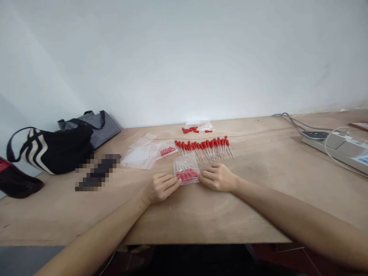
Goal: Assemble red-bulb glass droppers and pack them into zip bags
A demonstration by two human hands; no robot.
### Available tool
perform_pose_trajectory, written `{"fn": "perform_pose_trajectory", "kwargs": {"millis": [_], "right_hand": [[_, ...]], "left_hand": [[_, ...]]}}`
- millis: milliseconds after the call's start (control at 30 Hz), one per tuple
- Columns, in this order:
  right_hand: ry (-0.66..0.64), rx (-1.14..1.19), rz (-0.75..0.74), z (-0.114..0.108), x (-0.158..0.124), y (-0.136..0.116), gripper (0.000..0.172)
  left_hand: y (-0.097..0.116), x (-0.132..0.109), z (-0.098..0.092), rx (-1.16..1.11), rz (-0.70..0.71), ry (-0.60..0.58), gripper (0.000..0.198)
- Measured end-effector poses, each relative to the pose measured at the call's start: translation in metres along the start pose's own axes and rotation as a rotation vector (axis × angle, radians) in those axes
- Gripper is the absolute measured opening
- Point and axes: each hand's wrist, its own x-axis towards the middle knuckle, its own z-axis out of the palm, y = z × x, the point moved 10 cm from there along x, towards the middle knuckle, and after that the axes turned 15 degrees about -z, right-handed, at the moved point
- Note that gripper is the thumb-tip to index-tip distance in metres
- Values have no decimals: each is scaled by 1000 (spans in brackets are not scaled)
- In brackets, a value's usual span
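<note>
A clear zip bag (184, 164) lies on the table in front of me, with several red-bulbed droppers inside, their bulbs toward me. My left hand (161, 187) pinches the bag's near left corner. At the near right corner, the fingers of my right hand (217, 178) are closed on the bag's edge. Just beyond the bag, a row of loose droppers (211, 147) lies with red bulbs pointing away from me. Another filled bag (167, 150) rests to the left of that row, beside a pile of flat zip bags (140, 154).
Loose red bulbs (189, 130) lie near the wall by another clear bag (199, 124). On the left are a black bag (66, 147), a striped bag (107, 128), a dark bottle (18, 182) and a blurred-out dark object (99, 172). A power strip (339, 147) with cables sits right.
</note>
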Motion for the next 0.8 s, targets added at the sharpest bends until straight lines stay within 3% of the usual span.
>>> {"fn": "perform_pose_trajectory", "kwargs": {"millis": [167,400,600,800], "right_hand": [[1,4,-101,0,3,-7,30],[33,-52,4,-2,4,0,24],[91,-80,-51,-6,9,-6,22],[80,-76,-66,-6,8,-5,23]], "left_hand": [[4,7,-2,21,26,-17,19],[-3,4,6,-29,-24,-99,19],[-1,5,4,12,7,-51,18],[-7,5,0,50,-52,-22,15]]}}
